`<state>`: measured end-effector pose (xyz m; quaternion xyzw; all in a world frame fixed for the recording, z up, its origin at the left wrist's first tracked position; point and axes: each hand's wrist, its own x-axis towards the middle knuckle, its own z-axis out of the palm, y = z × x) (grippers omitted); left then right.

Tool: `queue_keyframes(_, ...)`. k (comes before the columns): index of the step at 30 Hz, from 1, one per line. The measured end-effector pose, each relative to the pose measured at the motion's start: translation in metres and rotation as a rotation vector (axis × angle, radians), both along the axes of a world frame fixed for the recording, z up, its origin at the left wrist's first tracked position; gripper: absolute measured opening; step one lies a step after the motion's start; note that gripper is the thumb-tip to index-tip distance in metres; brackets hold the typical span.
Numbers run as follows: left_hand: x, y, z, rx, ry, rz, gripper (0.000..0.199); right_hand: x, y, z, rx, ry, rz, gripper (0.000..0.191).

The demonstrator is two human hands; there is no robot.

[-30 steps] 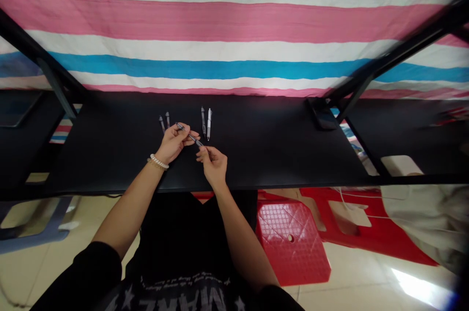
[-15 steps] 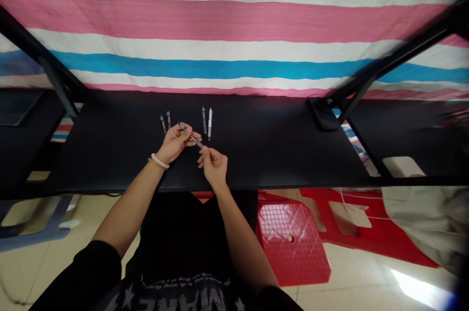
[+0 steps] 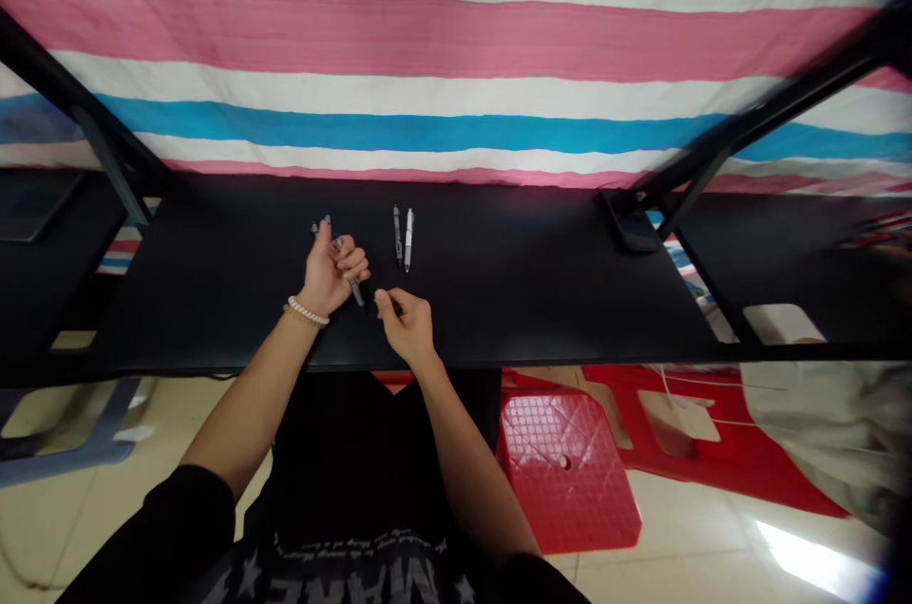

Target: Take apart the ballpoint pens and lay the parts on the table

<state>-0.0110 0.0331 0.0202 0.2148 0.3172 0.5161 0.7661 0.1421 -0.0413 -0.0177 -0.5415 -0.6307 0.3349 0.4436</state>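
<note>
My left hand is turned palm up, its fingers curled round a grey pen whose lower end points down toward my right hand. My right hand is just to the right of that end, apart from it, with thumb and fingertips pinched together. Whatever lies in that pinch, if anything, is too small to make out. Beyond my left hand, two dark pens lie partly hidden by it. Farther right a dark pen and a white pen lie side by side on the black table.
A black phone-like object rests near the table's right end by the slanted metal frame. A striped cloth hangs behind the table. A red plastic stool stands on the floor to my right.
My left hand has rolled palm up, swinging the pen to a steeper slant. My right hand has come off the pen's end and shifted slightly left and down.
</note>
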Motion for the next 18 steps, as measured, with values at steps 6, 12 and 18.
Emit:
queue_keyframes(6, -0.014, 0.001, 0.002, -0.063, -0.147, 0.209, 0.056, 0.000, 0.001, -0.008, -0.045, 0.140, -0.038, 0.052)
queue_keyframes(12, -0.010, -0.002, 0.002, -0.090, -0.161, 0.175, 0.050, -0.001, 0.001, -0.009, -0.047, 0.148, -0.050, 0.049)
queue_keyframes(18, -0.011, -0.001, 0.002, -0.066, -0.120, 0.211, 0.046, 0.000, 0.001, -0.007, -0.034, 0.129, -0.039, 0.045)
